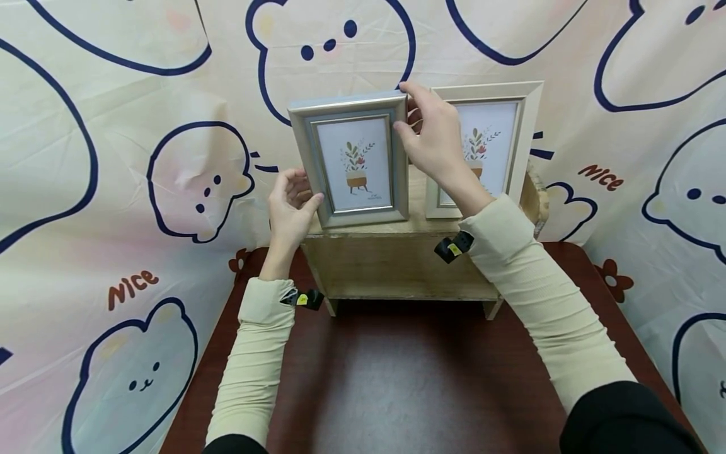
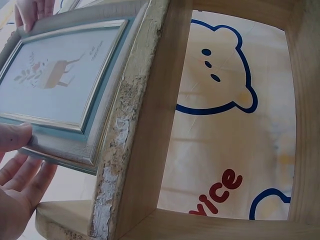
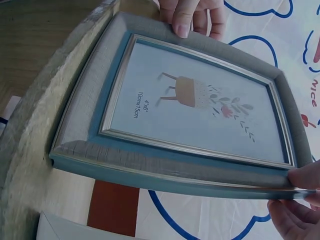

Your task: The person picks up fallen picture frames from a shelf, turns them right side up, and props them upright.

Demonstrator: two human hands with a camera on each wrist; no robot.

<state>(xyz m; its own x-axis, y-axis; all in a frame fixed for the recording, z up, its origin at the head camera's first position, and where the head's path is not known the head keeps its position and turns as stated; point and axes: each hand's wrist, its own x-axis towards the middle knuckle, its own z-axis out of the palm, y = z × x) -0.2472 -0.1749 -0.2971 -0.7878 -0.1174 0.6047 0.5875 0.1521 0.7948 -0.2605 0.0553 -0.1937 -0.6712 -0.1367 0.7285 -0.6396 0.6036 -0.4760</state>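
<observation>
A silver and blue-grey picture frame [image 1: 355, 162] stands upright on the top of a small wooden shelf [image 1: 408, 265], its print of a potted plant facing me. My left hand [image 1: 290, 211] pinches its lower left side, thumb at the front face and fingers behind, as the left wrist view shows with the hand [image 2: 22, 175] near the frame's bottom corner. My right hand [image 1: 433, 132] grips the upper right side, thumb on the front. In the right wrist view the frame's bottom edge lies along the shelf top, and the left hand [image 3: 197, 17] shows at the far side.
A cream picture frame [image 1: 524, 139] with the same print stands to the right, partly hidden behind my right hand. The shelf stands at the back of a dark red-brown table [image 1: 391, 378]. A cloth [image 1: 227, 82] with bear drawings hangs behind and at both sides.
</observation>
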